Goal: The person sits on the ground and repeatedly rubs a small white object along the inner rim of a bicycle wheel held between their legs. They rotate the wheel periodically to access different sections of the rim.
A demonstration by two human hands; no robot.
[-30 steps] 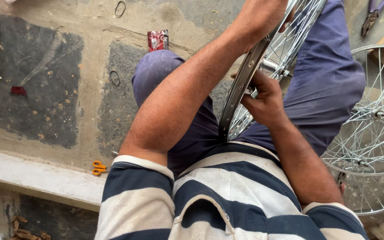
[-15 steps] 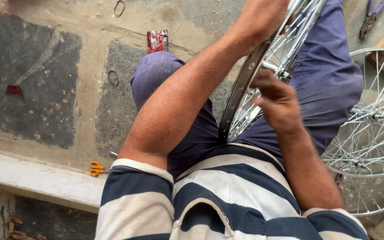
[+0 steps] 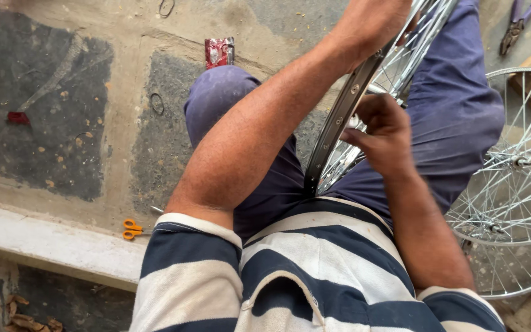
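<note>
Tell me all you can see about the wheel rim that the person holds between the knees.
The wheel rim looks like shiny grey metal, with a row of small holes and thin silver spokes. It stands on edge, tilted, between the knees, its lower end at the lap. The left hand grips its upper part; the right hand touches the spokes.

The right hand [image 3: 388,132] has lifted up along the spokes of the wheel rim [image 3: 339,117], fingers now loosely curled.

Your right hand [image 3: 383,132] has the wheel rim [image 3: 339,117] pressing close on its left and a second spoked wheel [image 3: 511,184] near its right; left of your knee [image 3: 219,92], the floor [image 3: 93,147] lies open.
</note>
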